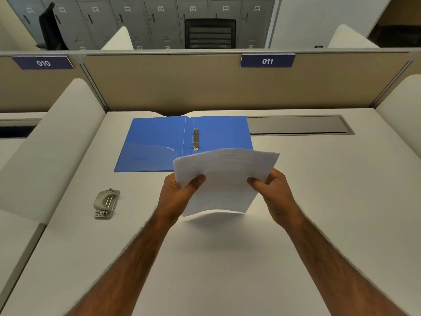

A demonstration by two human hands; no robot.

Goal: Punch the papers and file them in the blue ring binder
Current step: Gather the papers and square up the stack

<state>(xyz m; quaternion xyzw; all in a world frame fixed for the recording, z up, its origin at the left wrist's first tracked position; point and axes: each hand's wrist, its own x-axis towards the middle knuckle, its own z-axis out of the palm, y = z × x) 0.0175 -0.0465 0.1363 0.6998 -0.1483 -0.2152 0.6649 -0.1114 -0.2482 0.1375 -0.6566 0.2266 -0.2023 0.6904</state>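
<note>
White desk (319,201), beige partition (182,87) behind, grey lockers (136,21) beyond. Hole punch (106,203) lies at left. Blue binder (155,142) lies open, flat, further back. Left hand (180,195) and right hand (271,190) each pinch a side of the papers (223,181), held above the desk, just nearer than the binder.

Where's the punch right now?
Head view: the punch lies on the desk, at its left side, left of the left hand and nearer than the open binder.

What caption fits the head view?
Filing: left hand and right hand hold papers, open blue binder behind, hole punch left.
</note>
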